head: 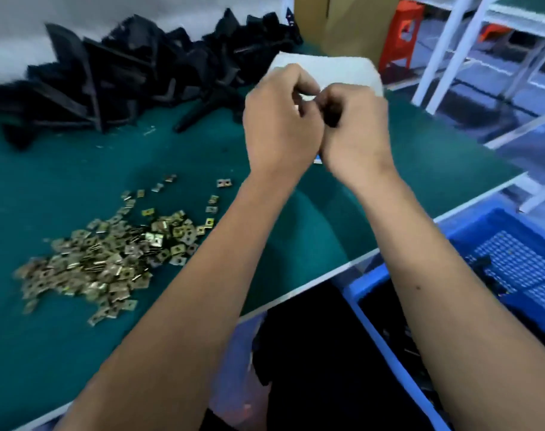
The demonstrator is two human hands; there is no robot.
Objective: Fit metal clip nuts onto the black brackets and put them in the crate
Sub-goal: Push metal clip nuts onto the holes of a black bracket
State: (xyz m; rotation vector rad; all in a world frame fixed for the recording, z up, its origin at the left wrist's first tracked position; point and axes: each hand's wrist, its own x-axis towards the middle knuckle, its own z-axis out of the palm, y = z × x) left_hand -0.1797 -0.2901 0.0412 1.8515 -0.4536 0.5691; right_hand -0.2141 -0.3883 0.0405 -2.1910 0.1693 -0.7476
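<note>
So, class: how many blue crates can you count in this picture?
1. The blue crate sits at the lower right, off the edge of the green table, below the right forearm. Its far end runs out of frame, so another beyond it could be hidden.

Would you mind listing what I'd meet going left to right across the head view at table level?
Pile of metal clip nuts → left hand → right hand, both gripping a small dark part between them → blue crate off the table's right edge.
</note>
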